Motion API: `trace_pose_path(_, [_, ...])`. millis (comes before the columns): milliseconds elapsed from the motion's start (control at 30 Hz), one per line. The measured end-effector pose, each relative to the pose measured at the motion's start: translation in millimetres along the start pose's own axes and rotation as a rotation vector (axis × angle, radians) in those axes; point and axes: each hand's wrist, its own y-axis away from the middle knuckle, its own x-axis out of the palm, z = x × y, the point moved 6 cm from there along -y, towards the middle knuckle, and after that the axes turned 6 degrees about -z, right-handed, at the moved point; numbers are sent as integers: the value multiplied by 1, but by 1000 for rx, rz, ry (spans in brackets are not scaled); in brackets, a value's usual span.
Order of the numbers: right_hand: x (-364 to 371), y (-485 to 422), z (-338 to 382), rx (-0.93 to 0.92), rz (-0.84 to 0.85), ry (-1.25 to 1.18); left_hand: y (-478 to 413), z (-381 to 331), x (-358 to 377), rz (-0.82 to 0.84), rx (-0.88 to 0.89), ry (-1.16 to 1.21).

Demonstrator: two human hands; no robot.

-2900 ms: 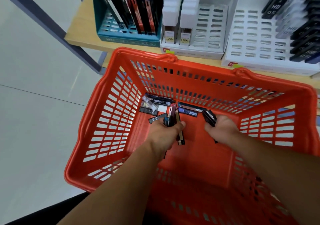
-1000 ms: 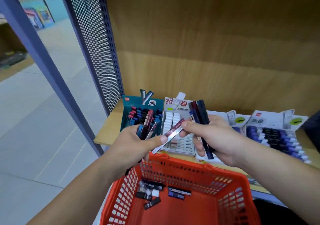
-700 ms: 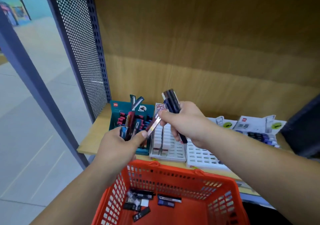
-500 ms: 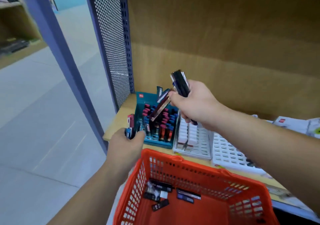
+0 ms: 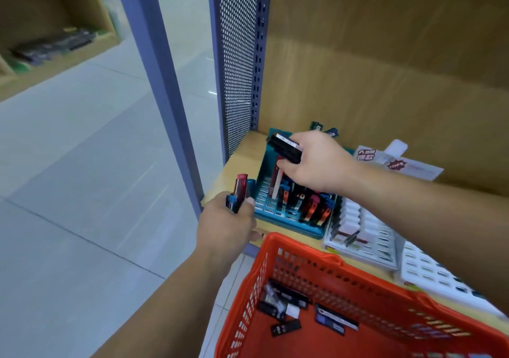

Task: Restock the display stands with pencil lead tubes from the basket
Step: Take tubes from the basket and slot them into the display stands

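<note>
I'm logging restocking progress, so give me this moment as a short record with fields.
left hand: grips red and blue tubes beside the teal stand
right hand: grips a dark bundle and pinches a red tube pointing down into the teal stand
basket: orange, loose tubes on its floor
white stand: right of the teal stand, some slots empty

Slotted orange plastic basket (image 5: 341,268), teal plastic stand (image 5: 264,165), wood-grain shelf (image 5: 242,154), perforated metal panel (image 5: 237,54), glossy floor (image 5: 82,165).

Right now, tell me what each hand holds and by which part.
The left hand grips a bunch of lead tubes by their lower ends. The right hand clutches dark tubes, one end protruding, and pinches a red tube by its top.
</note>
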Motion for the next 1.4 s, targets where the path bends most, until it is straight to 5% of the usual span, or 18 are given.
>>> trace_pose_path(567, [36,-4,-12,-67,21,172,-1,3,10,99,-46,84])
trace_pose_path(1000, [38,-4,-19,10,11,1,-4,8,8,76,-54,48])
trace_pose_path(1200, [31,-13,-7,40,6,343,-2,6,7,68,-49,64])
trace_pose_path(1400, [29,-16,-2,-26,257,163,1,3,7,65,-50,87])
